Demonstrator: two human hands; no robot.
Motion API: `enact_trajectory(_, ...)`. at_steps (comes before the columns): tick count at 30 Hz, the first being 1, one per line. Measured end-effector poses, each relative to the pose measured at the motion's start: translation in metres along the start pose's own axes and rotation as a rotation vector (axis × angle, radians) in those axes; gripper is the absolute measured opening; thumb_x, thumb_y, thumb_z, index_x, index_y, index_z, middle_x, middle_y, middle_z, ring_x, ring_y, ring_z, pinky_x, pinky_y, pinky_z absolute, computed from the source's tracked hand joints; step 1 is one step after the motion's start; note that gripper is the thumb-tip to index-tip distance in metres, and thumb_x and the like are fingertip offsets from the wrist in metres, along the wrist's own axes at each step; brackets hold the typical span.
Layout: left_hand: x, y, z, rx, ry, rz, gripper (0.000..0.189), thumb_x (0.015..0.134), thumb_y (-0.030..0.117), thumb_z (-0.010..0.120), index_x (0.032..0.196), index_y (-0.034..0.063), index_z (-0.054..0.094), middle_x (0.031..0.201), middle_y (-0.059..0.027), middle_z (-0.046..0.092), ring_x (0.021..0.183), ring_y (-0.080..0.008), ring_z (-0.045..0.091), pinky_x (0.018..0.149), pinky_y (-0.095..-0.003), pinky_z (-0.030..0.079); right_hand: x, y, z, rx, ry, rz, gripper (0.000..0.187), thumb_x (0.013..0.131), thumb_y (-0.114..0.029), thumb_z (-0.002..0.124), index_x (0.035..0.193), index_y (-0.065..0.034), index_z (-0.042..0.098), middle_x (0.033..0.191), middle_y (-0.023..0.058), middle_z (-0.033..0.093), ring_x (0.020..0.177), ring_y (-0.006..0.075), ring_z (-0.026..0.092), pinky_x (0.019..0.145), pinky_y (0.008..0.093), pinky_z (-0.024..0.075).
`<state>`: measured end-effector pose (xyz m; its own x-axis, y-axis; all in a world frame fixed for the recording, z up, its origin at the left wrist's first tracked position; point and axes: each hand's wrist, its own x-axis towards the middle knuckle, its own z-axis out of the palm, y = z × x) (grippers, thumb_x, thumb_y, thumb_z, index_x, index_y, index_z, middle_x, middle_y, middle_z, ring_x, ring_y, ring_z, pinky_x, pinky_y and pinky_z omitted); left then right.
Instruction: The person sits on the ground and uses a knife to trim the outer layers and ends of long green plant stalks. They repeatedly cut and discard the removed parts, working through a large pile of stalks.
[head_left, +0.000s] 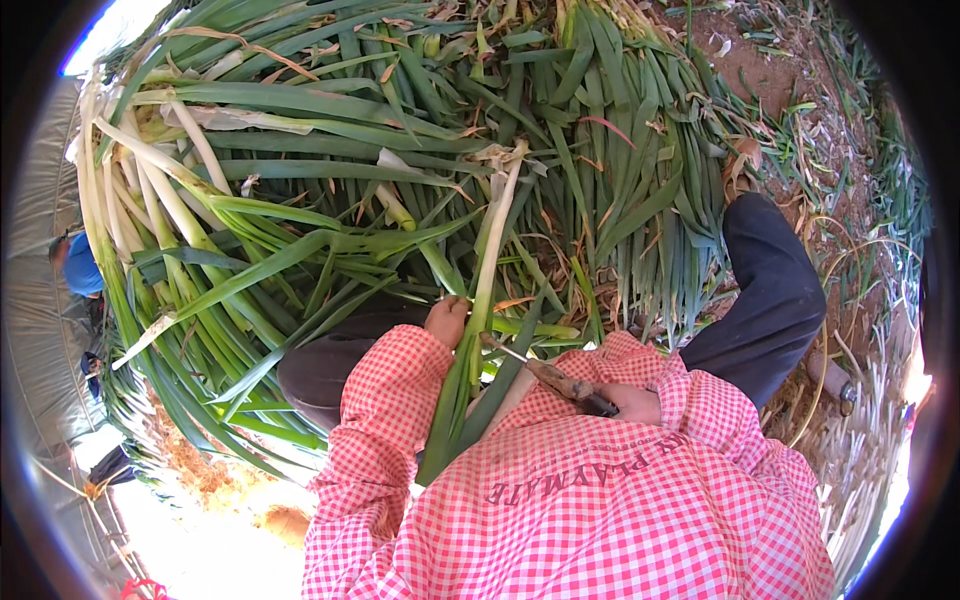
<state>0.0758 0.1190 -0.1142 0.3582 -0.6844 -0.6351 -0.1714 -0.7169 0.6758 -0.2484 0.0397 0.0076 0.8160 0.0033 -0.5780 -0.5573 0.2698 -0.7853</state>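
Note:
My left hand (448, 321) is closed on the stalk of a large green onion (493, 255), whose white end points away from me and whose green leaves run down towards my lap. In my right hand (632, 403) is the handle of a tool (564, 384) with a thin metal shaft; its tip lies near the onion's green part, and I cannot tell whether they touch. Left of these, a heap of green onions with white stalks (169, 184) spreads over long green leaves (360, 142). My checkered sleeves cover both wrists.
My bent knee in dark trousers (776, 292) rises at the right. A thin hose (823, 337) runs over soil strewn with leaf scraps. White stalks (862, 450) lie at the lower right. At the far left are a person in blue (82, 266) and a grey tarpaulin wall (37, 300).

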Motion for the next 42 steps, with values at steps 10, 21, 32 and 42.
enact_trajectory(10,-0.025,0.072,0.008,-0.081,-0.342,-0.117,0.053,0.081,0.023,0.052,0.123,-0.0002,0.030,0.081,-0.0155,0.059,0.058,-0.0207,0.057,0.050,-0.0290,0.047,0.089,-0.012,-0.070,0.334,0.397,0.176,0.035,0.072,-0.023,0.064,0.092,0.0027,0.050,0.063,0.0080,0.053,0.052,0.0165,0.051,0.047,0.0298,0.0410)
enact_trajectory(21,-0.067,0.122,0.002,-0.686,-0.496,-0.401,0.027,0.085,0.019,0.041,0.110,0.0075,0.038,0.069,-0.0072,0.047,0.041,-0.0137,0.041,0.037,-0.0241,0.035,0.139,-0.001,-0.127,0.311,0.556,0.280,0.024,0.076,-0.017,0.061,0.085,0.0030,0.050,0.059,0.0111,0.052,0.048,0.0199,0.051,0.044,0.0352,0.0410)
enact_trajectory(32,-0.221,0.225,-0.158,-0.379,-0.387,0.252,0.046,0.081,0.009,0.055,0.120,0.0080,0.030,0.067,-0.0031,0.051,0.046,-0.0081,0.048,0.039,-0.0202,0.040,0.113,0.064,-0.153,0.505,0.675,0.110,0.038,0.069,-0.014,0.066,0.099,0.0057,0.055,0.088,0.0112,0.061,0.080,0.0230,0.059,0.071,0.0347,0.0468)
enact_trajectory(42,-0.181,0.250,-0.453,0.367,1.009,0.282,0.060,0.079,0.024,0.057,0.129,0.0023,0.031,0.095,-0.0159,0.058,0.071,-0.0212,0.057,0.062,-0.0353,0.047,0.068,-0.017,-0.109,0.601,0.448,-0.140,0.032,0.072,-0.018,0.067,0.096,0.0008,0.058,0.074,0.0062,0.061,0.064,0.0161,0.058,0.060,0.0295,0.0469)
